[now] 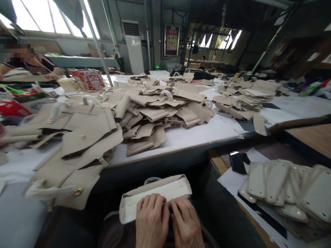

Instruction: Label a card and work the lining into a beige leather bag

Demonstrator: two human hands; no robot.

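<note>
Two hands are pressed side by side on a beige bag shell that is held low over the lap, below the near edge of the white table. The left hand and the right hand lie flat and touching each other, fingers spread over the open top rim of the shell; they are laid on it rather than closed round it, and whether anything is pinched under the fingertips cannot be told.

A slip is judged the nearest risk: the shell is supported only by the lap and by downward pressure, so a tilt toward its left end, which juts out past the hands, could let it slide off. A crooked fold or crease could also be pressed in, since the rim is being flattened where it is hidden beneath the fingers.

On the table, many cut beige pieces are heaped loosely, and the nearest stack with brass snaps overhangs the edge just above the lap; it could be knocked down if the shell is lifted carelessly. To the right, a row of pale oval base panels lies on a lower bench, with a dark phone beside it, well apart from the hands.
</note>
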